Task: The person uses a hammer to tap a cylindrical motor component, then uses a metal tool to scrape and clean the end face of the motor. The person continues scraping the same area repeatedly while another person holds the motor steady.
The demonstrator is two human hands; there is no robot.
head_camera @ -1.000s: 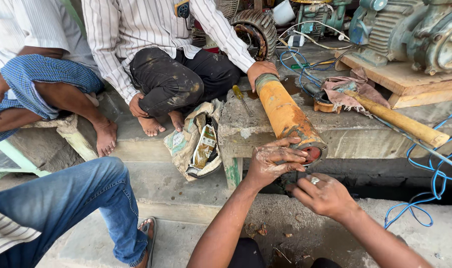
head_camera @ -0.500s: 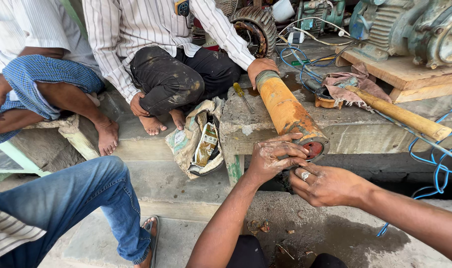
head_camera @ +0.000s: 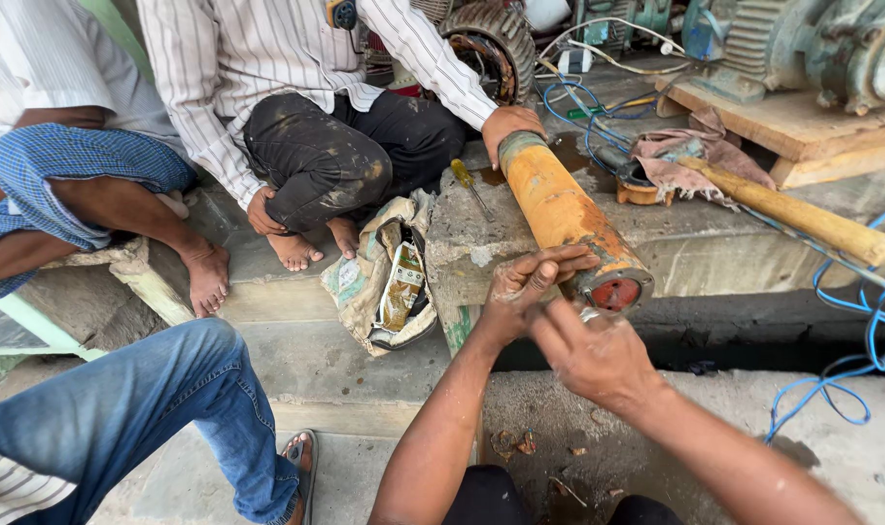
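Both hands at the red end of the orange cylinder, frame centre.
Left hand (head_camera: 532,282) lay fingers-extended on the orange cylinder (head_camera: 562,211), grip released; right hand (head_camera: 590,352) crossed just beneath, grip state unclear. Cylinder lay tilted on the concrete ledge (head_camera: 481,243), paint worn; another person's hand (head_camera: 509,123) held its upper end.

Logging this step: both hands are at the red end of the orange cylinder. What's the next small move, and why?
Probably seat the small metal piece against the red end face: the right hand has it just beside that face, the left hand steadies the orange cylinder, and a co-worker's hand holds the far end.
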